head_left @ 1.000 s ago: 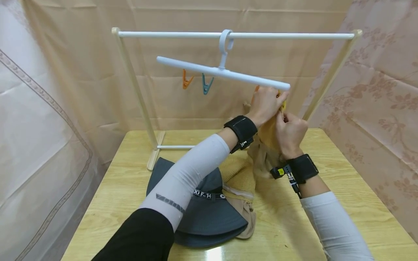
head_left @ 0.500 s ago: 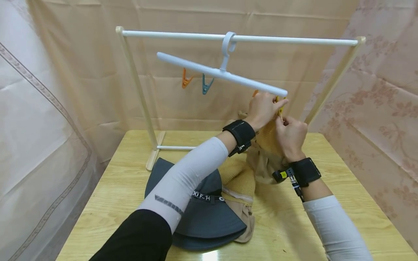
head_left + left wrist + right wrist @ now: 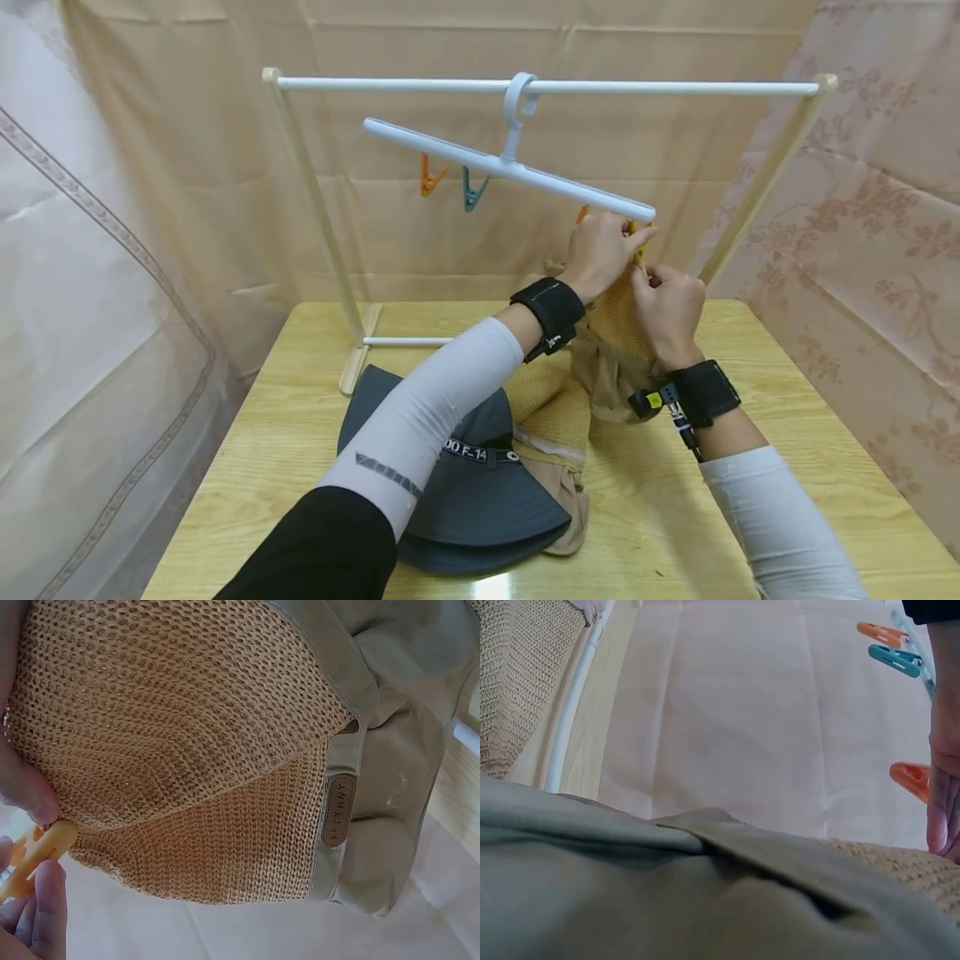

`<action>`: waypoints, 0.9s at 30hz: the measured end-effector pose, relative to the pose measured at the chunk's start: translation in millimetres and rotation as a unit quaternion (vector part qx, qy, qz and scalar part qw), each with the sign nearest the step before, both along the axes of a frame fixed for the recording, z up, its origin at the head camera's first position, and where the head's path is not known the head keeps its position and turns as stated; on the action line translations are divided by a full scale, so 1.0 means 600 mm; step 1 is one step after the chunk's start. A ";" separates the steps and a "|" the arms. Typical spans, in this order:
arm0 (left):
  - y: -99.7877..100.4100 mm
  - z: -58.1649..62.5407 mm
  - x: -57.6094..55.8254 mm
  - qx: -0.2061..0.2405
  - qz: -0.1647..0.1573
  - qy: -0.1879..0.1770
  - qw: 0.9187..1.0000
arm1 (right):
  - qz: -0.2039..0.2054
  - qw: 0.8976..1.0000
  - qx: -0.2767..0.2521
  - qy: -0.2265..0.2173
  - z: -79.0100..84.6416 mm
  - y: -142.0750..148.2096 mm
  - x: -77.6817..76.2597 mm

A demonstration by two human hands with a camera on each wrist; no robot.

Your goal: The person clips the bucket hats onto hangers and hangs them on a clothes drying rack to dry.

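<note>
My left hand (image 3: 600, 250) is at the low right end of the white hanger (image 3: 480, 158). It pinches a yellow clothespin (image 3: 41, 859), seen at the lower left of the left wrist view. Just below and to the right, my right hand (image 3: 671, 312) holds the crown of a straw-coloured woven hat (image 3: 180, 735) by its tip, against the clothespin. The hat hangs down, its beige cloth brim (image 3: 382, 795) and brown label (image 3: 341, 810) facing the left wrist camera. Fingers partly hide the clothespin's mouth. Brim cloth fills the lower right wrist view, where my right hand is hidden.
The hanger hooks over the white rail (image 3: 412, 84) of a stand. From it hang an orange clothespin (image 3: 431, 177), a teal one (image 3: 472, 192) and another orange one (image 3: 911, 780). A dark grey hat (image 3: 480, 500) overlaps a second woven hat (image 3: 547, 408) on the wooden table (image 3: 247, 467).
The hanger's right end has dipped lower and its left end has risen slightly. Both hands stay at the yellow clothespin and hat; my left hand has moved down a little.
</note>
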State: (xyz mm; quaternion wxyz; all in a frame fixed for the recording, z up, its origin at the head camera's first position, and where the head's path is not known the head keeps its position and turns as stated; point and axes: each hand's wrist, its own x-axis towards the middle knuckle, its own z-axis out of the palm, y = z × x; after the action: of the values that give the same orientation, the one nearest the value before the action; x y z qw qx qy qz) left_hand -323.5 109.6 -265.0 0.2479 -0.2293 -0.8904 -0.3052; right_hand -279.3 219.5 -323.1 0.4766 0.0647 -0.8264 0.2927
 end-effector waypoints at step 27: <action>-0.008 -0.008 0.010 0.017 0.020 -0.008 1.000 | 0.010 0.998 -0.024 -0.054 0.009 -0.005 0.005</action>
State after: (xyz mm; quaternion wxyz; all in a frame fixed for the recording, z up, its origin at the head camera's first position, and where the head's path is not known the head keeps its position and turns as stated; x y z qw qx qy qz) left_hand -317.5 104.9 -270.0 0.2507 -0.2046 -0.8915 -0.3170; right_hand -276.6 216.6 -317.7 0.4299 0.0457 -0.8429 0.3204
